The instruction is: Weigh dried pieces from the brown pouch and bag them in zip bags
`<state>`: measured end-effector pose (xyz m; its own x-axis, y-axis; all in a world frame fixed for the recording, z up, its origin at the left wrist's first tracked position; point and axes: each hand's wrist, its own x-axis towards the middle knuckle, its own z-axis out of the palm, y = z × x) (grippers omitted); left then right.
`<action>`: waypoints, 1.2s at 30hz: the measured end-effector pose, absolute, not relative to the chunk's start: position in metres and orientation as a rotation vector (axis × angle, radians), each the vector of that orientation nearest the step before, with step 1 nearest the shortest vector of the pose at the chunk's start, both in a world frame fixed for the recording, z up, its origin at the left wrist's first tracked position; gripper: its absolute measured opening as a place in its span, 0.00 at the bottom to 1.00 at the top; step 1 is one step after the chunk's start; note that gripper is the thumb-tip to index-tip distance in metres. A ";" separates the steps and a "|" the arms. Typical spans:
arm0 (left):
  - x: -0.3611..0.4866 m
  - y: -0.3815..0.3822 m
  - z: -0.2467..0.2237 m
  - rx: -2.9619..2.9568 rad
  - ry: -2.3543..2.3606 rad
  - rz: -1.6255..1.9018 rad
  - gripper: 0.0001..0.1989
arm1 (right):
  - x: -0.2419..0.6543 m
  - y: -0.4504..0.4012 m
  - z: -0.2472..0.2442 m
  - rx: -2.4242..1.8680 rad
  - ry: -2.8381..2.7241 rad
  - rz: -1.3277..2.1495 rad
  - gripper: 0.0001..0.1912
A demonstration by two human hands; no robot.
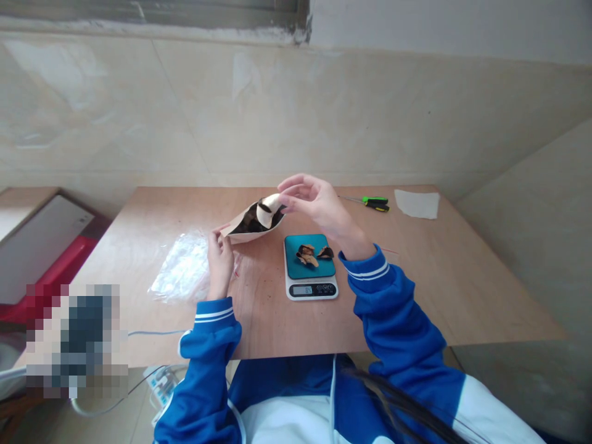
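Kraft paper pouch (245, 229) held up, left hand (221, 262) pinching its corner, right hand (319, 206) pinching its mouth, just above digital scale (309, 290), dark dried pieces (308, 254) on scale's teal tray (292, 244), clear plastic bag (185, 268) left of scale

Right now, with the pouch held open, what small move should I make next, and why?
Probably bring the pouch over the scale's teal pad first: it sits beside the scale, dark pieces show at its mouth, and your right hand is by the opening.

Loving the bright blue sleeves (383, 296) with double white stripes, plus a teal scale pad (309, 256), green-and-black screwdriver handle (375, 203), and a plain tan kraft pouch (245, 236).
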<state>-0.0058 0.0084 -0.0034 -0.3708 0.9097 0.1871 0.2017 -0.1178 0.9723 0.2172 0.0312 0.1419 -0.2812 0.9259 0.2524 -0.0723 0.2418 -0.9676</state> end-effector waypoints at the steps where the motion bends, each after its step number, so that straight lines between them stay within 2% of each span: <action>1: -0.007 0.010 -0.004 1.241 1.567 1.541 0.12 | 0.226 0.030 0.143 -0.829 -1.459 1.256 0.20; 4: -0.011 0.018 -0.004 1.212 1.566 1.546 0.15 | 0.254 0.026 0.140 -0.880 -1.363 1.240 0.24; 8: -0.015 0.034 -0.003 1.131 1.530 1.533 0.17 | 0.277 0.026 0.113 -1.118 -1.323 1.179 0.22; 15: -0.009 0.036 -0.002 1.089 1.425 1.543 0.24 | 0.253 0.055 0.043 -1.498 -1.416 1.072 0.07; 19: -0.009 0.033 -0.006 1.174 1.414 1.528 0.29 | 0.244 0.067 0.019 -1.592 -1.474 1.093 0.05; 24: -0.010 0.034 -0.006 1.153 1.424 1.520 0.31 | 0.251 0.066 0.008 -1.625 -1.577 1.141 0.04; 30: -0.006 0.027 -0.002 1.179 1.393 1.558 0.29 | 0.261 0.064 0.009 -1.627 -1.741 1.071 0.06; 36: 0.001 0.012 -0.005 1.111 1.560 1.570 0.26 | 0.269 0.063 0.014 -1.535 -1.920 1.055 0.09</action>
